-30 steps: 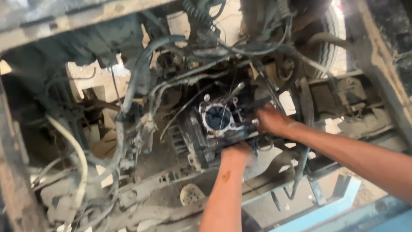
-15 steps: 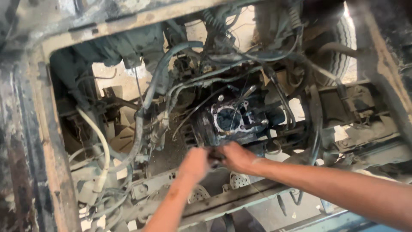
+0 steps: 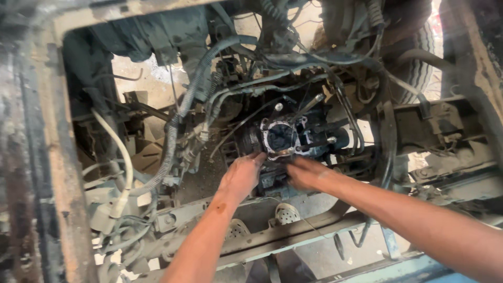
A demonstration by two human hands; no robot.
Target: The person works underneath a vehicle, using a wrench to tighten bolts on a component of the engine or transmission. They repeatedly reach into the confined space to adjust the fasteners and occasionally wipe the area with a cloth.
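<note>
A dirty engine block (image 3: 285, 139) with an open round cylinder bore and several upright studs sits in the middle of a vehicle's frame. My left hand (image 3: 242, 175) rests against the block's lower left side, fingers together, touching the gasket edge. My right hand (image 3: 306, 173) is just below the block on its right, blurred by motion, fingers curled toward the block. Whether either hand holds anything small is hidden.
Corrugated hoses (image 3: 178, 120) and cables run across the bay left of the block. A rusty frame rail (image 3: 63, 173) borders the left. A tyre (image 3: 414, 57) stands at the upper right. Pedals (image 3: 285, 212) and a crossbar (image 3: 293, 236) lie below my hands.
The view has shifted right and lower across the bay. Both hands have slid from the block's right side down to its lower edge, the left hand ending on its left.
</note>
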